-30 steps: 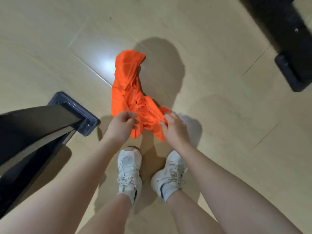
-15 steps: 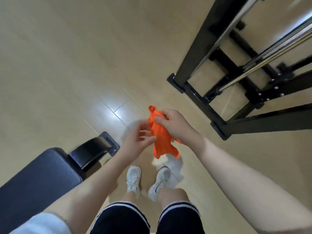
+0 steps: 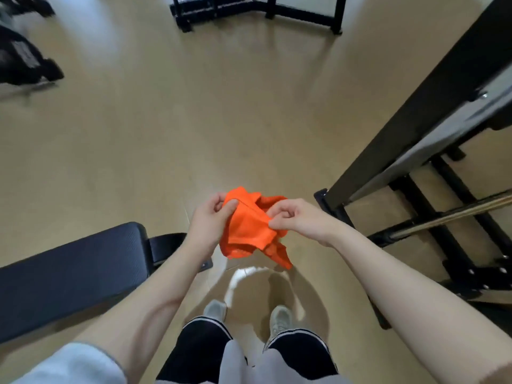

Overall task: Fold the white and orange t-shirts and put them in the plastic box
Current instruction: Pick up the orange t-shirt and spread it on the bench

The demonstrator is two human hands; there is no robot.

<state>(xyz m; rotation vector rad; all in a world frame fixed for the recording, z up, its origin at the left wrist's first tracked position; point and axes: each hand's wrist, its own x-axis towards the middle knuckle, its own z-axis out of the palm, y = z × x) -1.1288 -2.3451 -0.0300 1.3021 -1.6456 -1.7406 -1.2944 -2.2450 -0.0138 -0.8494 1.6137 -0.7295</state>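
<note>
I hold the orange t-shirt [image 3: 249, 231] bunched up in the air in front of me, well above the floor. My left hand [image 3: 209, 220] pinches its upper left edge between thumb and fingers. My right hand [image 3: 293, 217] pinches a fold on its right side. Loose cloth hangs down below both hands. No white t-shirt and no plastic box are in view.
A dark padded bench [image 3: 69, 270] lies at my lower left. A black metal gym rack [image 3: 415, 151] with a brass-coloured bar [image 3: 454, 213] stands on the right. More black frames [image 3: 257, 12] stand at the far side, dark equipment [image 3: 22, 59] at upper left. My feet [image 3: 246, 314] are on the beige floor.
The shirt came up off the floor as I stood up. Both hands have shifted their grip and now hold it bunched between them, wider apart than half a second ago.
</note>
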